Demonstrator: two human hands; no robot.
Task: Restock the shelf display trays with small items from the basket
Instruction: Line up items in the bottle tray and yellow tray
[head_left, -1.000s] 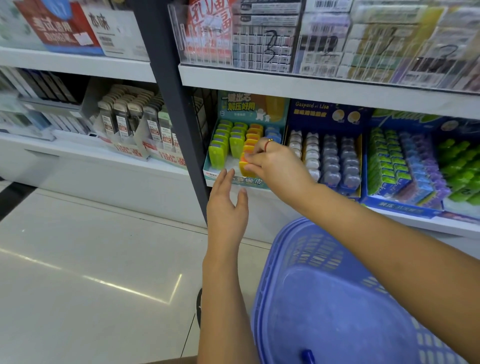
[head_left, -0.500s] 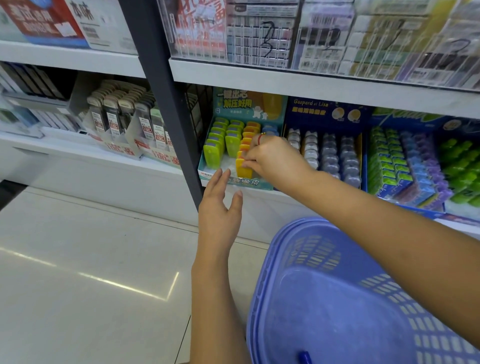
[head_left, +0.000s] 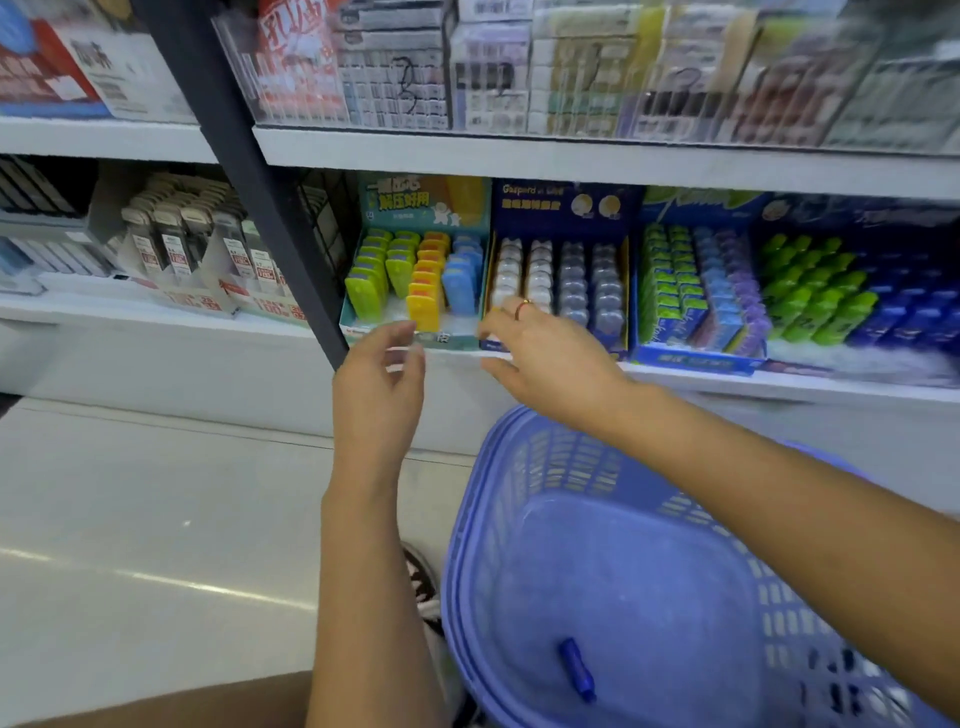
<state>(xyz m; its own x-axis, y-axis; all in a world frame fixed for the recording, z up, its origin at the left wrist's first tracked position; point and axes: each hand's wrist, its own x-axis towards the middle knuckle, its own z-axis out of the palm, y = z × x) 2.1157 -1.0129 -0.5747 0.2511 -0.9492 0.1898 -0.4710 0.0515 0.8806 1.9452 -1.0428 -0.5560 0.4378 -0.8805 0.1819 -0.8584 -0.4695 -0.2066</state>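
Note:
A teal display tray (head_left: 363, 332) on the lower shelf holds rows of green, orange and blue small items; the front orange item (head_left: 423, 310) stands upright at its front edge. My right hand (head_left: 545, 364) hovers just right of and below the tray front, fingers spread, holding nothing. My left hand (head_left: 379, 395) is raised in front of the tray's front lip, fingers loosely curled and apart, empty. Below sits the purple basket (head_left: 478, 519), with one small blue item (head_left: 576, 670) lying on its floor.
A dark shelf upright (head_left: 249, 171) stands left of the tray. Right of it are a navy tray of clear round items (head_left: 566, 280) and blue trays of green, blue and purple items (head_left: 701, 291). A shoe (head_left: 423, 587) is beside the basket on the glossy floor.
My right hand has let go of the orange item in the tray and drawn back to the right and down. My left hand rose slightly toward the tray's front.

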